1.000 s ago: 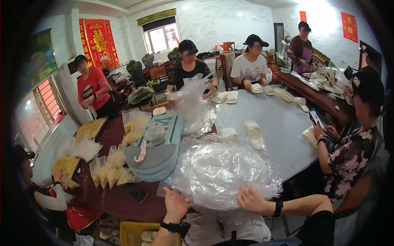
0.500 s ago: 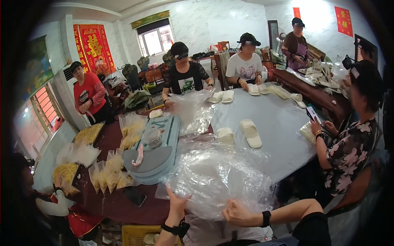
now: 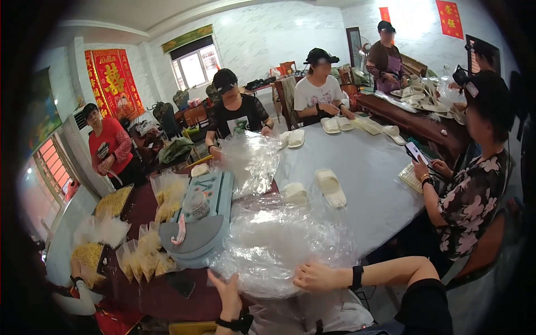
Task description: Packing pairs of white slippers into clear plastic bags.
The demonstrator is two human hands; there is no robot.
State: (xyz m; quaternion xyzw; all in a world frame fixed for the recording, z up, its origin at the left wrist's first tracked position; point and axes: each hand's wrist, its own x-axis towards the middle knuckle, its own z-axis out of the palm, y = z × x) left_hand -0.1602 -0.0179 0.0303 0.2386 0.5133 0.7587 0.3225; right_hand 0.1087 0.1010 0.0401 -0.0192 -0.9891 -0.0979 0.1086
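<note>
A large clear plastic bag (image 3: 279, 248) lies crumpled and puffed up at the near edge of the table. My right hand (image 3: 316, 276) is closed on the near right part of its film. At the bag's near left edge is my left hand (image 3: 226, 293), thumb and fingers spread apart; whether it touches the film I cannot tell. Just beyond the bag, a cream slipper (image 3: 294, 193) sits partly behind the film. A second cream slipper (image 3: 330, 188) lies to its right on the grey table cover.
Left of the bag stands a blue-grey machine (image 3: 195, 237) with a round container on it. Filled clear bags (image 3: 146, 254) and a dark phone (image 3: 181, 283) lie farther left. Across the table a person handles another plastic sheet (image 3: 251, 162); more slippers (image 3: 338, 124) line the far edge.
My view has shifted a little, moving the scene left and upward. My left hand's fingers have spread from the bag's edge. My right hand stays closed on the film.
</note>
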